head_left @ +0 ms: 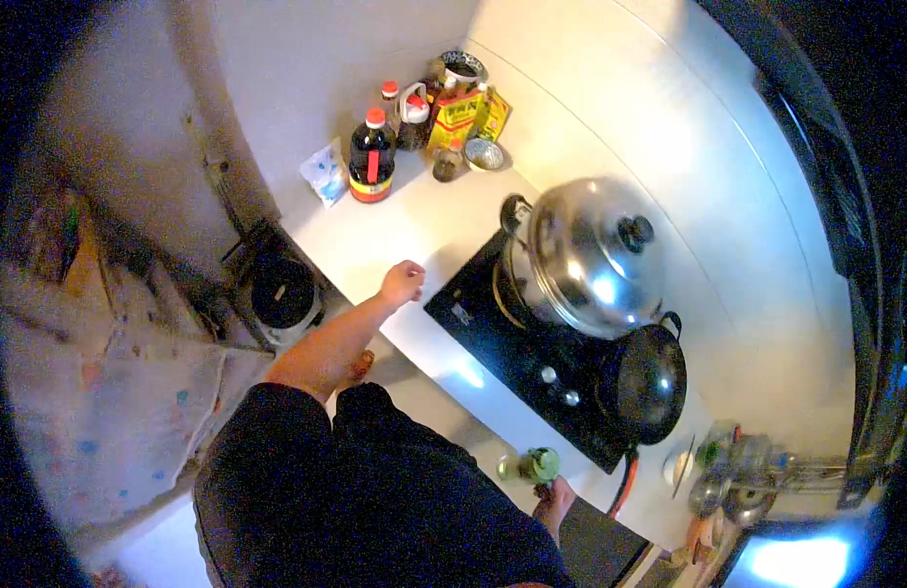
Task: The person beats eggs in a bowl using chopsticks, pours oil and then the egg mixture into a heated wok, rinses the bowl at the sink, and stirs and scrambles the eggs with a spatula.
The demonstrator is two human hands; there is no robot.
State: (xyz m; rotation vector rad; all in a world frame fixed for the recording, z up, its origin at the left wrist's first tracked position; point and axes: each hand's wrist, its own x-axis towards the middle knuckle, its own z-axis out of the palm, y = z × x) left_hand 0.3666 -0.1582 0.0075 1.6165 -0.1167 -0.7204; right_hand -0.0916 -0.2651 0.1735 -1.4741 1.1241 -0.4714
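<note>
Over the white counter [351, 245], left of the black stove, is my left hand [404, 282], its fingers curled together; anything inside them is hidden. My right hand [554, 503] is at the counter's front edge, its fingers closed at a clear container with a green top [542, 465]. Parts of these fingers are blurred. A large steel pot [542, 269] with a domed lid [591, 260] stands on the black stove [512, 363]. Beside it sits a black wok [650, 384] with a red-edged handle [625, 482].
At the back left stand a dark sauce bottle [372, 162], a white bag [325, 172], yellow packets [456, 120] and a small bowl [484, 154]. A round black-topped appliance [282, 294] is at the left. Jars [753, 470] stand at the right.
</note>
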